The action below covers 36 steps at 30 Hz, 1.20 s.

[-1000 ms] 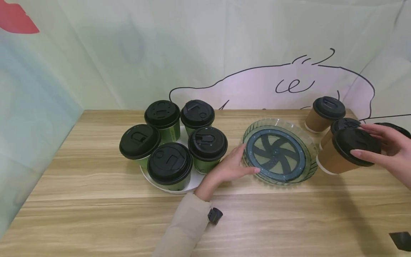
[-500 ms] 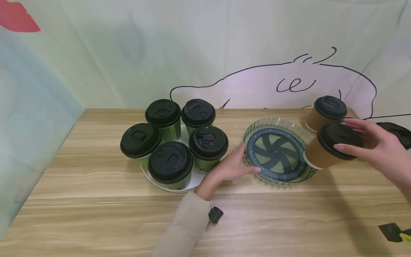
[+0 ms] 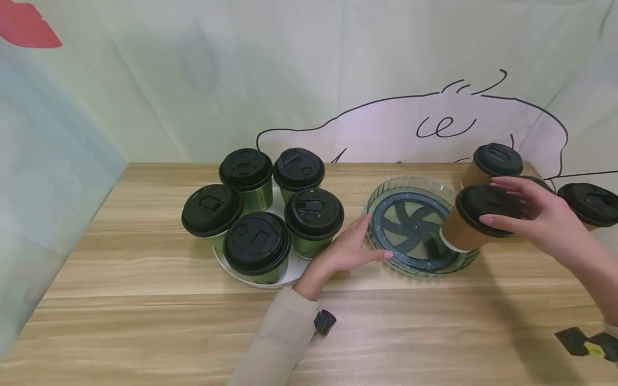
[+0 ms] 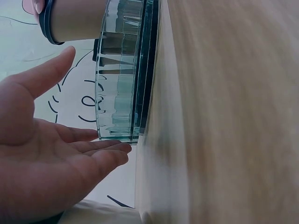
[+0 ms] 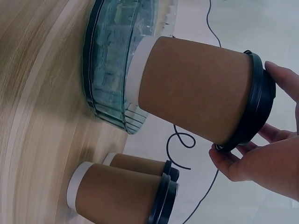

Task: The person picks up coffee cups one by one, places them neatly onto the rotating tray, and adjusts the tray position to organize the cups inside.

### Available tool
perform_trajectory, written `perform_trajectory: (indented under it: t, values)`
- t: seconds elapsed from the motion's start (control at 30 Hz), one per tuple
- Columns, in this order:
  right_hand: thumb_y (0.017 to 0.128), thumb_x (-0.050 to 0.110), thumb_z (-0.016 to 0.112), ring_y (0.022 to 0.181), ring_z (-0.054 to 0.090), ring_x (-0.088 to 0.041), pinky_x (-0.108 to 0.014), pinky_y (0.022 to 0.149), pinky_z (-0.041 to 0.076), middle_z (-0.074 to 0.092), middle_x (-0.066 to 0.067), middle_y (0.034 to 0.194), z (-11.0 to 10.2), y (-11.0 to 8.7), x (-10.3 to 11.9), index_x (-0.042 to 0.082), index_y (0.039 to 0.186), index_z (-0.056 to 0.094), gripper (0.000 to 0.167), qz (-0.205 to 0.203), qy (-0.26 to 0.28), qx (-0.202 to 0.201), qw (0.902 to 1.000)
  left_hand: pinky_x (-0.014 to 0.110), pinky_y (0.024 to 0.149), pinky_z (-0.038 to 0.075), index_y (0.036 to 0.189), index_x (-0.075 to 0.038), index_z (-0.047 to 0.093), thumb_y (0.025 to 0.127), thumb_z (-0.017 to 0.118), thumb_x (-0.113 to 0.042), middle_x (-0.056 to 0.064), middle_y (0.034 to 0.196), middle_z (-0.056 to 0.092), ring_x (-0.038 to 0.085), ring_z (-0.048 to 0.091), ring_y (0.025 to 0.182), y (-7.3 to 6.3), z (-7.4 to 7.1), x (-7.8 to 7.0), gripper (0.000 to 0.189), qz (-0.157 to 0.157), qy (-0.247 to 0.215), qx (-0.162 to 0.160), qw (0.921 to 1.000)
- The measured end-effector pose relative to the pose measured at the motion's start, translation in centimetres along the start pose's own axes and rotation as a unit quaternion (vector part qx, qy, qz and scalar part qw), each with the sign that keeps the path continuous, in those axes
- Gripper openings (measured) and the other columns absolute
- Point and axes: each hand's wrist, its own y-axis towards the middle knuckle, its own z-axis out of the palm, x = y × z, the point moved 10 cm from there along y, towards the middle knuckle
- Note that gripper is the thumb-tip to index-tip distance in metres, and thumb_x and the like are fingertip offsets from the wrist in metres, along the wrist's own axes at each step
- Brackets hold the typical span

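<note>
My right hand holds a brown paper coffee cup by its black lid, fingers and thumb around the lid's edge. The cup tilts, its white base over the right rim of a round clear ribbed tray. In the head view the tray's floor carries a dark blue pinwheel pattern. At the tray's left side lies my left hand, thumb and fingers spread; in the left wrist view its fingertips touch the ribbed wall. Whether the cup's base touches the tray cannot be told.
Several green cups with black lids stand on a white round plate left of the tray. More brown lidded cups stand at the right: one at the back, one far right, one mostly hidden behind my right hand.
My right hand has carried the brown cup leftward, from beside the tray to over its right rim. The left hand stays in place at the tray.
</note>
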Motion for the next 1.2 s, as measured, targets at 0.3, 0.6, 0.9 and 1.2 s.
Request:
perform_trajectory:
  t: [0.3, 0.6, 0.9, 1.2]
  values:
    - [0.079, 0.026, 0.073, 0.113, 0.044, -0.037, -0.007, 0.07, 0.029, 0.043, -0.019, 0.129, 1.3, 0.4, 1.4, 0.014, 0.137, 0.039, 0.068, -0.031, 0.005, 0.021, 0.9993, 0.041, 0.108, 0.018, 0.146, -0.003, 0.012, 0.084, 0.066, -0.033, 0.016, 0.15, 0.013, 0.026, 0.014, 0.136, 0.0, 0.0, 0.0, 0.088, -0.002, 0.004, 0.001, 1.0]
    - [0.08, 0.023, 0.072, 0.116, 0.042, -0.042, -0.024, 0.081, 0.041, 0.043, -0.016, 0.131, 2.3, 0.7, 2.4, 0.015, 0.137, 0.039, 0.067, -0.045, 0.027, 0.044, 0.9977, 0.04, 0.108, 0.018, 0.146, -0.003, 0.012, 0.083, 0.066, -0.035, 0.016, 0.15, 0.013, 0.026, 0.014, 0.136, 0.0, 0.0, 0.0, 0.089, 0.001, 0.006, 0.001, 1.0]
    - [0.08, 0.023, 0.072, 0.118, 0.039, -0.046, -0.059, 0.088, 0.035, 0.041, -0.017, 0.132, 3.0, 1.0, 3.1, 0.012, 0.137, 0.037, 0.069, -0.054, 0.042, 0.05, 0.9964, 0.04, 0.109, 0.017, 0.146, -0.002, 0.013, 0.083, 0.067, -0.033, 0.016, 0.15, 0.014, 0.026, 0.014, 0.136, 0.0, 0.0, 0.0, 0.088, 0.002, 0.001, 0.001, 1.0]
    - [0.08, 0.022, 0.072, 0.119, 0.035, -0.051, -0.065, 0.09, 0.03, 0.039, -0.02, 0.134, 3.7, 1.5, 3.7, 0.009, 0.138, 0.036, 0.07, -0.065, 0.051, 0.062, 0.9947, 0.039, 0.109, 0.017, 0.146, -0.002, 0.012, 0.083, 0.066, -0.033, 0.017, 0.15, 0.012, 0.026, 0.013, 0.136, 0.0, 0.0, 0.0, 0.088, 0.001, 0.006, 0.005, 1.0]
